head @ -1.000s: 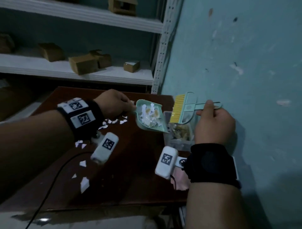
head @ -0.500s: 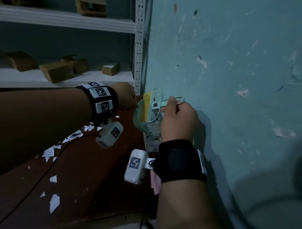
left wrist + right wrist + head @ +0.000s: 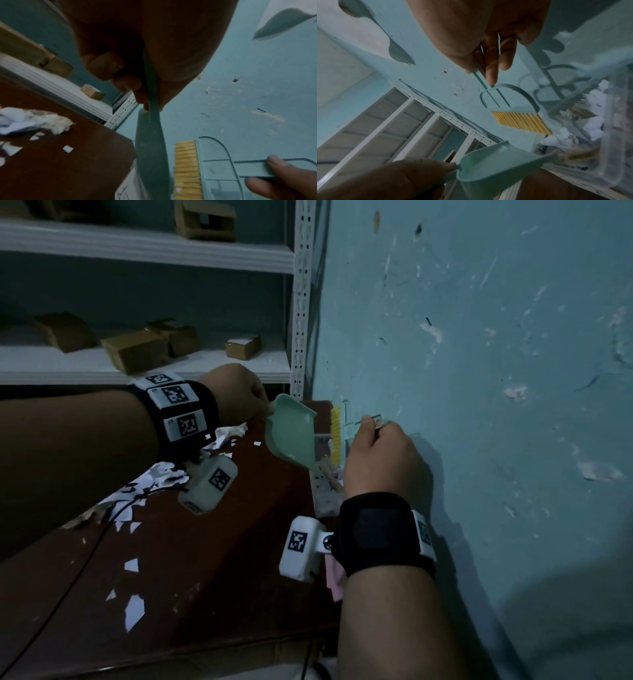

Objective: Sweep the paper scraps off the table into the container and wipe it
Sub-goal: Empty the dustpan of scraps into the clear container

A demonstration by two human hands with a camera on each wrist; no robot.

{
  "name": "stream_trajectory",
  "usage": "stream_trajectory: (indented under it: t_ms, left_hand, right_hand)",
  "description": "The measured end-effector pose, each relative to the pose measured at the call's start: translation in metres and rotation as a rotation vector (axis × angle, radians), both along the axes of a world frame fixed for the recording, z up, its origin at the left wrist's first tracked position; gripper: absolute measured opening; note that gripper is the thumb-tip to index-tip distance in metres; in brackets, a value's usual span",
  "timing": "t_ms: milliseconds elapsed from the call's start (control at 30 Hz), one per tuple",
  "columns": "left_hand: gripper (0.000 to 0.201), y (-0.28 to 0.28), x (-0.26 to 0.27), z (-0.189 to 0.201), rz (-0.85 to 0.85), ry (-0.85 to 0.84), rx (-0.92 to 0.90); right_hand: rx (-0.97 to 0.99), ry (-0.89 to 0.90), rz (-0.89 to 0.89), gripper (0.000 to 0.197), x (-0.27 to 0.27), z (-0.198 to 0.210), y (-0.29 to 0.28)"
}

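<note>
Hands (image 3: 236, 395) w/ dustpan (image 3: 291, 429), brush (image 3: 337, 436)

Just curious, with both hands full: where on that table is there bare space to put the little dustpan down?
Bare wood on the table lies between the scattered paper scraps on the near left and the clear container by the wall. The far left is crowded with piled scraps; the dustpan and brush hang over the container.
</note>
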State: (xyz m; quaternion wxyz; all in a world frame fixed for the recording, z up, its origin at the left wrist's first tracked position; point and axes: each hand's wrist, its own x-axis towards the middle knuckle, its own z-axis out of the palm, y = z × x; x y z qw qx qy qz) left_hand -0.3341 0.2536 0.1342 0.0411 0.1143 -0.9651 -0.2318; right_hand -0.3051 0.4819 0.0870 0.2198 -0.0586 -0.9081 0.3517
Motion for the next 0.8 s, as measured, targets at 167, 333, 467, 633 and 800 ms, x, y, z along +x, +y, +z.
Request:
stream_trajectory:
  t_ms: [167,333,467,633,800]
  left_hand:
    - [0.015,-0.007,0.017,-0.012,0.004,0.029,0.063]
    - [0.013,-0.001,0.024,-0.016,-0.026,0.068,0.068]
    - [0.012,0.009,0.023,-0.014,-0.039,0.118,0.056]
    - [0.014,0.017,0.022,-0.013,-0.045,0.165,-0.025]
    - [0.016,0.015,0.023,-0.010,-0.039,0.173,-0.088]
  right_hand:
    - [-0.138,0.062,0.023,0.043,0.009,0.003,-0.007]
    - [-0.475,0.036,0.061,0.044,0.013,0.002,-0.012]
    - [-0.512,0.007,0.096,0.045,0.012,-0.004,-0.015]
    - [-0.269,-0.034,0.099,0.045,0.009,-0.015,-0.011]
    - [-0.143,-0.006,0.048,0.041,0.011,-0.012,0.000]
